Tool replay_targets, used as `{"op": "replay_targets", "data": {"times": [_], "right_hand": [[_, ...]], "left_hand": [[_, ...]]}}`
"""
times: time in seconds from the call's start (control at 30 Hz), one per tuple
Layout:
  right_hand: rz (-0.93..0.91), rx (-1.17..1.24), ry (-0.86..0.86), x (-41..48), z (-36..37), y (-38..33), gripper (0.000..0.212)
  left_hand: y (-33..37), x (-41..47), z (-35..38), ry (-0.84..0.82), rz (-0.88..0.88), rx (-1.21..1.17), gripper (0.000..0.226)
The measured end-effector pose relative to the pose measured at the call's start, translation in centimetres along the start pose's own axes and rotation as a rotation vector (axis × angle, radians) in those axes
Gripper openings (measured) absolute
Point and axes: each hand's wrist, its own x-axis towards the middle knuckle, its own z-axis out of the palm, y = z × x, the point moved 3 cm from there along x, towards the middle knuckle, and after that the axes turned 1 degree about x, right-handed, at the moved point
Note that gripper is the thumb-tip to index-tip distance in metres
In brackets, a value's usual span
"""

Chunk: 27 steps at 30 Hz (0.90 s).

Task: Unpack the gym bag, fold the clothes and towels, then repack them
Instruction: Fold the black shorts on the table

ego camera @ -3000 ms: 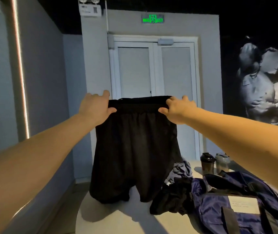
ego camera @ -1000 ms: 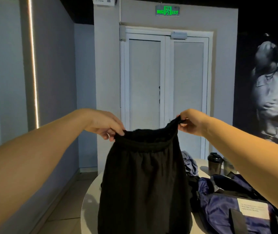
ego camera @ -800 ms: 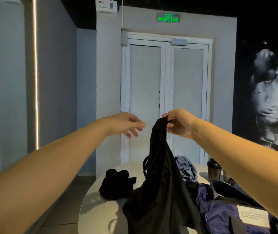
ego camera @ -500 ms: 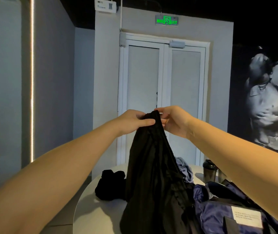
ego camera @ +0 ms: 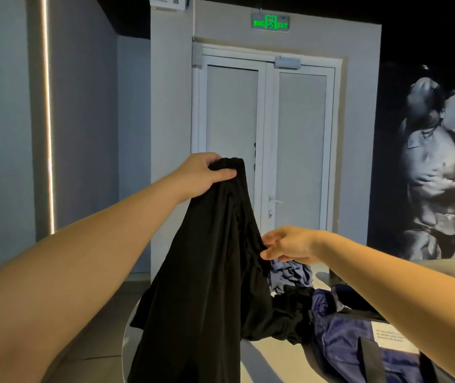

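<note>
One pair of black shorts [ego camera: 207, 272] hangs over the worktop [ego camera: 269, 362], waistband gripped in the left hand [ego camera: 201, 174]. The right hand [ego camera: 290, 244], fingers loose, touches its edge. One navy gym bag [ego camera: 345, 344] lies alongside.

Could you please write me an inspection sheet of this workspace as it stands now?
Surface: round white table, partly under clothes.
Job's things: black shorts hanging bunched; navy gym bag lying on the table.
Clutter: crumpled black garment and grey-blue garment beside the bag.
Grippers: left hand grips the shorts' waistband; right hand open at their edge.
Cables: thin white line above the door, cable or conduit.
Surroundings: double door, green exit sign, wall mural.
</note>
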Motion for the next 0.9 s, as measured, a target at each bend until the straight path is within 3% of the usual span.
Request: {"op": "replay_targets", "data": {"times": [0.13,0.23,0.37,0.57,0.8,0.9], "right_hand": [[-0.038,0.197,-0.102,0.1,0.5,-0.1,0.074],[-0.088,0.175,-0.172,-0.4,0.7,-1.0,0.042],[-0.069,0.196,-0.192,-1.7,-1.1,-1.4,0.032],[-0.098,0.182,0.119,-4.0,-5.1,-1.3,0.026],[-0.180,0.257,0.263,-7.1,-5.4,-2.6,0.021],[-0.173,0.230,0.238,-8.7,-5.3,-2.9,0.024]], "left_hand": [[1.0,-0.5,-1.4,0.030,0.014,-0.018,0.030],[1.4,-1.0,-2.5,0.060,0.021,-0.008,0.032],[1.3,-2.0,-4.3,0.088,-0.003,0.107,0.033],[-1.1,-4.1,-6.5,0.062,-0.112,0.312,0.050],[-1.1,-6.8,-6.3,0.098,-0.128,0.208,0.025],[-0.9,-7.9,-6.3,0.149,-0.093,0.254,0.023]]}}
